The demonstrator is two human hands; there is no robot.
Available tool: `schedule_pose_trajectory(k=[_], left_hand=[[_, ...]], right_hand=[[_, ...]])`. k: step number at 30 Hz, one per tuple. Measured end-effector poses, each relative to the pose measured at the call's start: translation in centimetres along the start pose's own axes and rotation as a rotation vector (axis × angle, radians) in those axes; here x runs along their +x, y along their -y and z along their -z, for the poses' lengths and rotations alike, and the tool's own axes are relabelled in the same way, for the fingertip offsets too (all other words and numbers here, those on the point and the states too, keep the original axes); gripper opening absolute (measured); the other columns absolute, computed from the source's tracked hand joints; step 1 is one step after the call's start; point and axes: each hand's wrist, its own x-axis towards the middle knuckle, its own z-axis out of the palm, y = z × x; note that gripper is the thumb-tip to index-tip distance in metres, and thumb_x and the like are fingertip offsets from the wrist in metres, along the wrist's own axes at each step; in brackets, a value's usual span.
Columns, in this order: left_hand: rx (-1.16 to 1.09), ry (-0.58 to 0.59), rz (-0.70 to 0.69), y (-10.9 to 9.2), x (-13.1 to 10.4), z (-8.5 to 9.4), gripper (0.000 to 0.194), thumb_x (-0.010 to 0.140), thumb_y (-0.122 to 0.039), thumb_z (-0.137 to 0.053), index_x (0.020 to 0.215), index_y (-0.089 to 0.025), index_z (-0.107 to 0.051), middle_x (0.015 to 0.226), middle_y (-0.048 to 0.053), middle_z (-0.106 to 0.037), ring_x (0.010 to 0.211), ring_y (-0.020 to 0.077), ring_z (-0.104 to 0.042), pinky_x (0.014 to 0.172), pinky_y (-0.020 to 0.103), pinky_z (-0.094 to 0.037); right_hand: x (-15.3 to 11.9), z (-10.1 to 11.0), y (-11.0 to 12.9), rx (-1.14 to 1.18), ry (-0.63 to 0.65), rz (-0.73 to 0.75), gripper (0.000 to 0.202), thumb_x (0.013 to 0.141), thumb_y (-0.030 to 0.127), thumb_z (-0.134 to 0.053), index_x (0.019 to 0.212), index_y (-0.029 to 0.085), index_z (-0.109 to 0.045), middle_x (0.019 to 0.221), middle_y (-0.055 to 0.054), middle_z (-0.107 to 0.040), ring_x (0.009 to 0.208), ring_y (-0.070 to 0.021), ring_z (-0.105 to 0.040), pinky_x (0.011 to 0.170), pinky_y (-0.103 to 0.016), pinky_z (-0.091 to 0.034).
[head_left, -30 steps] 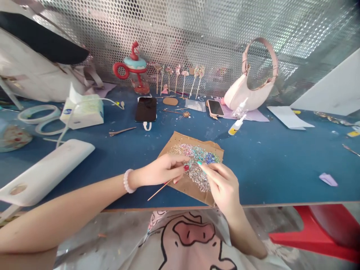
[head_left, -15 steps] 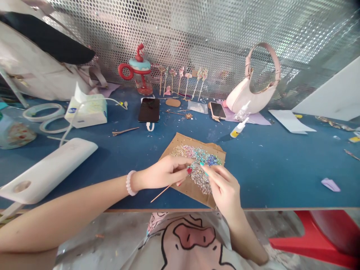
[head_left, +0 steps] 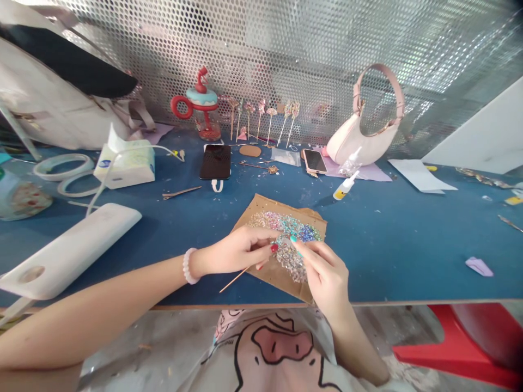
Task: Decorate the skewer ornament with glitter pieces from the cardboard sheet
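Observation:
My left hand (head_left: 245, 250) is closed around a thin wooden stick (head_left: 234, 280), whose bare end pokes out below the palm toward the table edge. The stick's other end is hidden by the fingers. My right hand (head_left: 326, 268) pinches with thumb and forefinger right beside the left fingertips; whatever small thing lies between them is too small to make out. Both hands are over a piece of brown cardboard (head_left: 261, 204). Spread on it are small glittering beads in pink (head_left: 267, 219), turquoise, blue (head_left: 309, 233) and clear heaps (head_left: 292, 264).
A glue bottle (head_left: 344, 188) stands right of the cardboard. Behind are a black phone (head_left: 216, 161), a pink-cased phone (head_left: 315, 161), several decorated sticks (head_left: 260, 121), a handbag (head_left: 363, 137) and a lidded cup (head_left: 206, 114). A white power bank (head_left: 73, 247) and tissue pack (head_left: 126, 163) are left.
The view has shifted very slightly. Both hands keep the same pose over the beads, with almost no movement at the fingertips.

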Motion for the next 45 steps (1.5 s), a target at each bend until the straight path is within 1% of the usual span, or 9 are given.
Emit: schedule_pose_trajectory(k=[5, 10, 17, 20, 24, 27, 34, 41, 45], left_hand=[[0.004, 0.014, -0.006, -0.20, 0.05, -0.24, 0.027, 0.092, -0.017, -0.043, 0.110, -0.013, -0.062, 0.053, -0.006, -0.053, 0.046, 0.0068, -0.043, 0.045, 0.015, -0.037], [0.002, 0.014, 0.000, -0.13, 0.14, -0.27, 0.023, 0.091, -0.018, -0.045, 0.104, -0.013, -0.063, 0.054, -0.006, -0.054, 0.044, 0.0062, -0.041, 0.043, 0.014, -0.034], [-0.058, 0.013, -0.001, -0.31, -0.03, -0.11, 0.032, 0.095, -0.023, -0.044, 0.122, -0.013, -0.060, 0.053, -0.006, -0.054, 0.042, 0.0060, -0.039, 0.042, 0.014, -0.033], [-0.091, 0.019, -0.007, -0.42, -0.06, -0.14, 0.033, 0.097, -0.026, -0.044, 0.124, -0.013, -0.059, 0.054, -0.006, -0.053, 0.043, 0.0060, -0.039, 0.042, 0.014, -0.033], [-0.116, 0.018, 0.009, -0.30, -0.01, -0.21, 0.032, 0.097, -0.025, -0.044, 0.122, -0.011, -0.059, 0.054, -0.006, -0.053, 0.043, 0.0052, -0.038, 0.042, 0.013, -0.033], [-0.137, 0.023, 0.023, -0.25, 0.03, -0.21, 0.031, 0.097, -0.025, -0.044, 0.121, -0.011, -0.060, 0.055, -0.006, -0.053, 0.042, 0.0046, -0.037, 0.042, 0.013, -0.033], [-0.213, 0.062, 0.041, -0.57, -0.03, -0.16, 0.038, 0.097, -0.035, -0.049, 0.126, -0.013, -0.057, 0.060, -0.006, -0.052, 0.041, 0.0040, -0.039, 0.040, 0.013, -0.034], [-0.202, 0.068, 0.042, -0.39, -0.10, -0.20, 0.034, 0.097, -0.030, -0.049, 0.125, -0.014, -0.059, 0.059, -0.006, -0.052, 0.043, 0.0038, -0.040, 0.041, 0.012, -0.034], [-0.197, 0.058, 0.047, -0.33, -0.03, -0.16, 0.031, 0.097, -0.026, -0.048, 0.123, -0.014, -0.060, 0.058, -0.006, -0.051, 0.042, 0.0033, -0.040, 0.041, 0.012, -0.033]], right_hand=[[0.28, -0.10, 0.09, -0.049, 0.035, 0.017, 0.045, 0.088, 0.000, -0.048, 0.121, 0.025, -0.066, 0.083, -0.005, -0.067, 0.070, -0.0123, -0.064, 0.063, -0.023, -0.051], [0.20, -0.24, 0.03, -0.101, 0.030, 0.027, 0.045, 0.087, -0.001, -0.050, 0.119, 0.025, -0.067, 0.084, -0.006, -0.068, 0.070, -0.0128, -0.063, 0.062, -0.023, -0.050], [-0.40, -0.31, -0.13, -0.010, -0.003, 0.074, 0.064, 0.086, -0.005, -0.050, 0.140, 0.029, -0.048, 0.085, -0.004, -0.065, 0.074, -0.0114, -0.062, 0.066, -0.023, -0.050], [-0.34, -0.27, -0.12, -0.012, 0.004, 0.096, 0.062, 0.085, -0.006, -0.050, 0.136, 0.030, -0.053, 0.086, -0.004, -0.065, 0.073, -0.0113, -0.061, 0.064, -0.023, -0.049], [-0.07, -0.31, -0.08, -0.047, 0.011, 0.107, 0.052, 0.084, -0.006, -0.051, 0.123, 0.025, -0.064, 0.086, -0.006, -0.066, 0.073, -0.0133, -0.061, 0.062, -0.025, -0.048], [-0.01, -0.35, -0.08, -0.059, 0.014, 0.107, 0.047, 0.084, -0.006, -0.052, 0.118, 0.023, -0.067, 0.086, -0.008, -0.066, 0.074, -0.0145, -0.062, 0.063, -0.026, -0.048], [-0.16, -0.19, 0.13, -0.003, -0.003, 0.115, 0.059, 0.085, -0.006, -0.050, 0.133, 0.029, -0.055, 0.089, -0.006, -0.064, 0.076, -0.0124, -0.061, 0.065, -0.025, -0.049], [0.12, -0.34, 0.25, -0.041, 0.038, 0.125, 0.038, 0.088, -0.001, -0.051, 0.114, 0.022, -0.066, 0.084, -0.006, -0.065, 0.074, -0.0131, -0.063, 0.063, -0.025, -0.049], [0.10, -0.42, 0.20, -0.064, 0.041, 0.123, 0.036, 0.088, 0.000, -0.051, 0.111, 0.021, -0.067, 0.082, -0.006, -0.065, 0.073, -0.0130, -0.062, 0.063, -0.025, -0.049]])
